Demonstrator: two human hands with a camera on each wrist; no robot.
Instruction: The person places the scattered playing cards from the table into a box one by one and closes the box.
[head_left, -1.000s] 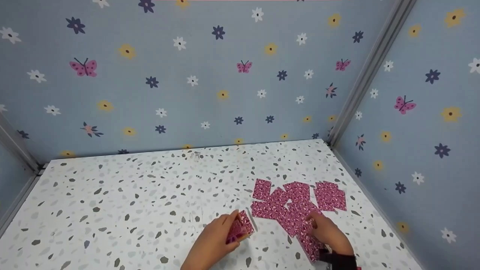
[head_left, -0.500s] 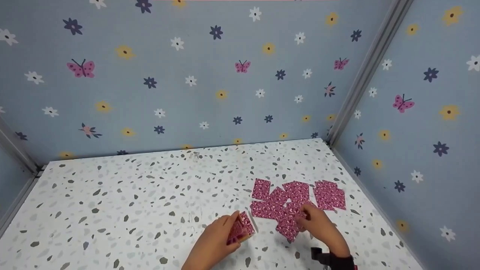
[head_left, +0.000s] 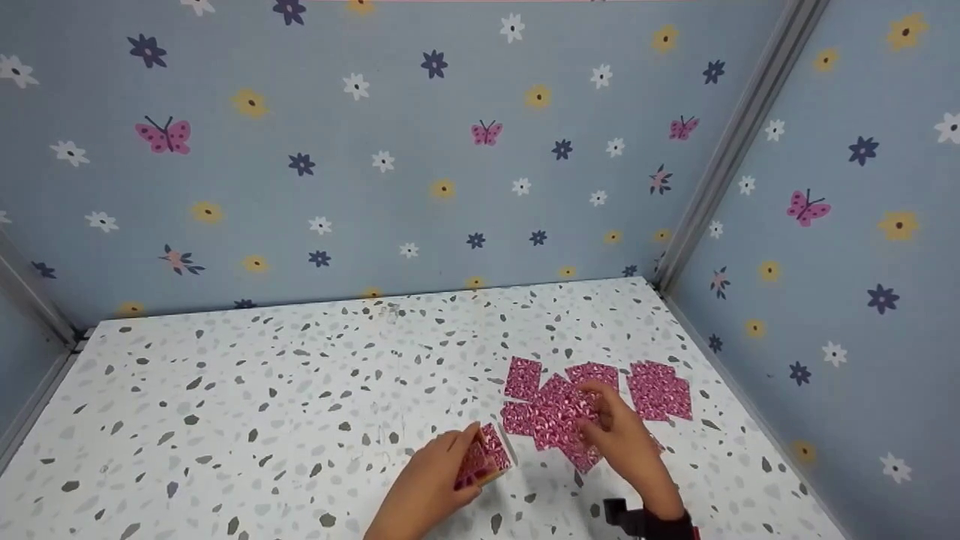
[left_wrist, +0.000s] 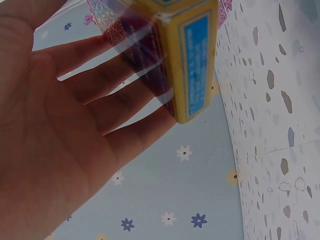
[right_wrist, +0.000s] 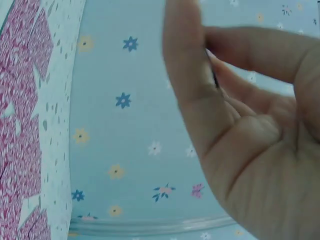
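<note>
My left hand (head_left: 429, 478) holds a small card box (head_left: 471, 466) with pink patterned cards showing at its top. In the left wrist view the box (left_wrist: 192, 70) has yellow edges, a blue printed panel and a see-through face, with the fingers spread behind it. Over the scattered pink cards (head_left: 547, 420) my right hand (head_left: 630, 450) pinches a card between thumb and curled fingers. Only a thin dark edge (right_wrist: 215, 80) appears between the fingers in the right wrist view.
Another cluster of pink cards (head_left: 660, 391) lies to the right, and a single card (head_left: 523, 377) sits at the upper left of the spread. The white speckled table (head_left: 300, 390) meets a flowered back wall (head_left: 375, 195) and a side wall (head_left: 832, 300).
My right hand has moved up and left across the cards. The card lying nearest me has left its place, and the cards are bunched closer together. My left hand has stayed with the box.
</note>
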